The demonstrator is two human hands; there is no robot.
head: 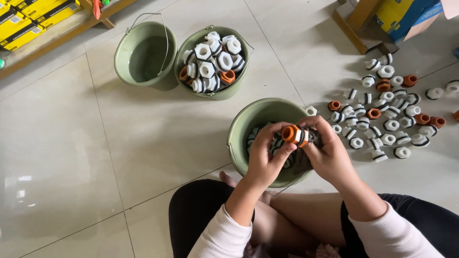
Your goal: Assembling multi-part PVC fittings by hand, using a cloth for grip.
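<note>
Just below the frame's centre, your left hand point(265, 155) and right hand point(327, 153) are both closed on one orange-and-white fitting point(295, 134), with a dark cloth point(306, 150) bunched behind it — you look mid-way through wiping or twisting it, and a firm grip with a steady turn seems called for. The near bucket point(239, 138) beneath holds a few fittings, the upper-centre bucket point(191, 43) is heaped, the upper-left bucket point(129, 40) looks empty. Loose fittings point(389, 125) litter the floor point(95, 143) at right.

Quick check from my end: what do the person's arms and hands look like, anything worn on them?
Both hands are bare: no gloves, rings or watch visible on the left hand or right hand. Each forearm is bare to a pushed-up white long sleeve, with ribbed-looking fabric.
</note>
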